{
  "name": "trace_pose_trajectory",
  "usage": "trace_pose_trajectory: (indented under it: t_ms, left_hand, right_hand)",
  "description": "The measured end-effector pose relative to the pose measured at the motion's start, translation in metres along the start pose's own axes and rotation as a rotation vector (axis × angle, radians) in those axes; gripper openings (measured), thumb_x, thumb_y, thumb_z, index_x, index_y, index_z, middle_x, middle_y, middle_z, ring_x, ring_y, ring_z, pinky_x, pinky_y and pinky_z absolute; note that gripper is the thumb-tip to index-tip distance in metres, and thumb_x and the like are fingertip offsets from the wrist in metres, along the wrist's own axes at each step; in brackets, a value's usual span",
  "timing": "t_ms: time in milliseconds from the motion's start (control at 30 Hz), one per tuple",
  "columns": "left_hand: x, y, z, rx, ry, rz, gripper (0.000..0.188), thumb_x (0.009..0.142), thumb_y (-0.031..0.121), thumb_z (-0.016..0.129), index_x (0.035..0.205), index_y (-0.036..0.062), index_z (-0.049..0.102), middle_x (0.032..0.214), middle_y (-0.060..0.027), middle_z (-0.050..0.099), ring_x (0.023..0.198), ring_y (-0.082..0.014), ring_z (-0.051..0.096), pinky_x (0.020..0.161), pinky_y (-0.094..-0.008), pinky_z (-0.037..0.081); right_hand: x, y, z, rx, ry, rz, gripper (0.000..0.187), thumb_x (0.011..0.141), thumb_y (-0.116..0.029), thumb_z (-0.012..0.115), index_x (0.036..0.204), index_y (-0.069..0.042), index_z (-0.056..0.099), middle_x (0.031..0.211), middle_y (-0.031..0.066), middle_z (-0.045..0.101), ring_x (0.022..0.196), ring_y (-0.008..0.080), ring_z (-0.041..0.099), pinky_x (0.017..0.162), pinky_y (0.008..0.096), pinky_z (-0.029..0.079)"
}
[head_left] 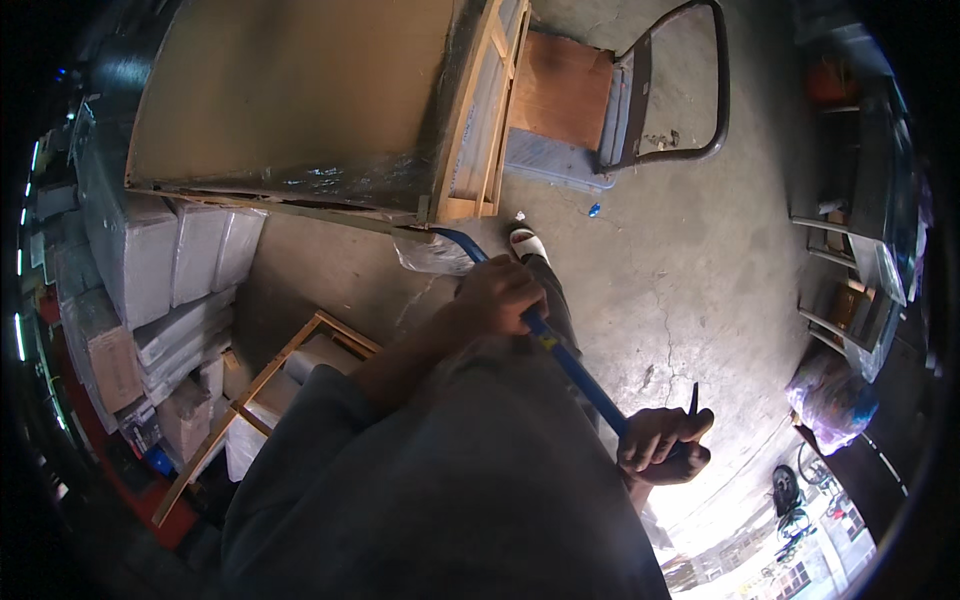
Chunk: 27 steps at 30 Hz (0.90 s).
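Blue bar (578,374) is clamped in both hands: left hand (503,297) mid-shaft, right hand (662,446) near the lower end. Tip is set at crate's (310,95) near corner; best kept seated, pressed slowly, shoe (527,243) clear.

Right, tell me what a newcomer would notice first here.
First, the blue bar gripped by the left hand and right hand near the middle, its far end by the lower right corner of a big brown crate. Then that crate, filling the upper left, and a cart beside it on the right.
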<state>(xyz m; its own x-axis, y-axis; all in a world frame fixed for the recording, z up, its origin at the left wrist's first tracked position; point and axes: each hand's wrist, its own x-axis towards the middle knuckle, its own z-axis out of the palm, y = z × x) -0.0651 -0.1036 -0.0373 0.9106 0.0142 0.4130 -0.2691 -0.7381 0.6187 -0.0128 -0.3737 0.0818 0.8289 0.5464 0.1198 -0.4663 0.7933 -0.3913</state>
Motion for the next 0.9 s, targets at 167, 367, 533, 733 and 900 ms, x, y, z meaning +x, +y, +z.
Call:
trace_pose_trajectory:
  t_ms: [167,367,533,733,900]
  left_hand:
    - [-0.012,-0.021,-0.005,-0.027,0.154,-0.048,0.019,0.065,0.011,0.075,0.068,0.0118,0.056,0.063,-0.0031,0.054,0.06,-0.0232,0.058,0.056,-0.035,0.045]
    - [-0.007,-0.031,-0.012,-0.046,0.299,-0.157,0.019,0.066,0.009,0.073,0.066,0.0102,0.054,0.063,-0.0042,0.057,0.059,-0.0247,0.059,0.055,-0.0376,0.045]
    - [0.013,-0.03,-0.02,-0.081,0.236,-0.256,0.015,0.062,0.012,0.074,0.067,0.0109,0.06,0.068,-0.0048,0.065,0.064,-0.028,0.064,0.058,-0.0401,0.047]
    - [0.029,-0.034,-0.013,0.027,0.214,-0.314,0.015,0.07,0.019,0.072,0.066,0.0085,0.062,0.063,-0.0094,0.064,0.059,-0.0301,0.064,0.059,-0.0411,0.049]
    - [0.04,-0.038,-0.009,0.071,0.185,-0.361,0.017,0.075,0.021,0.07,0.067,0.0072,0.063,0.063,-0.0108,0.064,0.06,-0.03,0.064,0.059,-0.0407,0.051]
  right_hand:
    - [0.025,0.018,0.036,-0.349,-0.203,0.009,0.034,0.093,-0.019,0.054,0.113,0.008,0.055,0.068,0.0128,0.057,0.051,0.0229,0.054,0.05,0.0358,0.046]
    - [0.073,0.04,0.07,-0.444,-0.081,0.128,0.02,0.099,-0.02,0.057,0.105,-0.001,0.052,0.059,0.0047,0.049,0.042,0.0141,0.048,0.037,0.0283,0.04]
    - [0.126,0.037,0.062,-0.25,-0.215,0.147,0.029,0.102,-0.022,0.046,0.112,0.005,0.044,0.065,0.0099,0.052,0.035,0.0113,0.041,0.032,0.0261,0.032]
    - [0.162,0.027,0.042,-0.158,-0.147,0.174,0.02,0.099,-0.01,0.042,0.109,0.008,0.044,0.064,0.0114,0.049,0.033,0.0107,0.039,0.029,0.0268,0.034]
    - [0.191,0.02,0.023,-0.078,-0.141,0.247,0.019,0.098,-0.008,0.043,0.109,0.008,0.045,0.06,0.0075,0.046,0.032,0.0088,0.037,0.027,0.0261,0.026]
